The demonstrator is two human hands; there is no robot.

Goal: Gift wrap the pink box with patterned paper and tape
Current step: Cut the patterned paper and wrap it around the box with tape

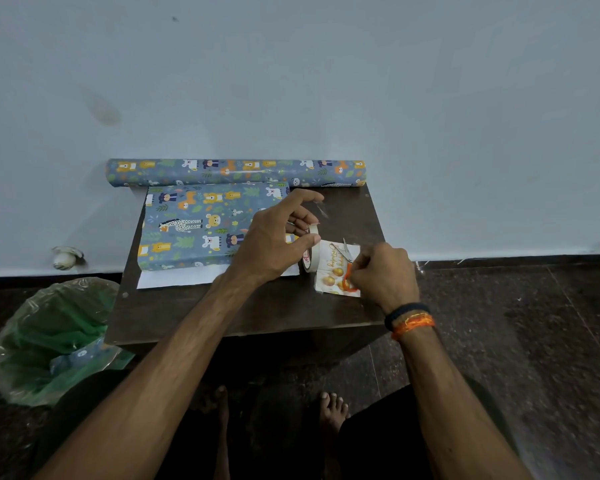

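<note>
Both forearms are bare right up to the bottom edge of the view, no sleeves anywhere. The right hand (385, 275) has a stack of bands at its wrist: a dark braided band (406, 312) nearest the hand, and just behind it a bundle of bright orange thread (414, 325) with paler strands running through it. The left hand (274, 240) and its wrist carry nothing, and down below both feet (331, 408) are bare too, with dark clothing (378, 441) at the right leg.

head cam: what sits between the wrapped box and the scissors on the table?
In the head view, the tape roll, held on edge by the left hand, stands between the wrapped box and the scissors, which the right hand grips.
</note>
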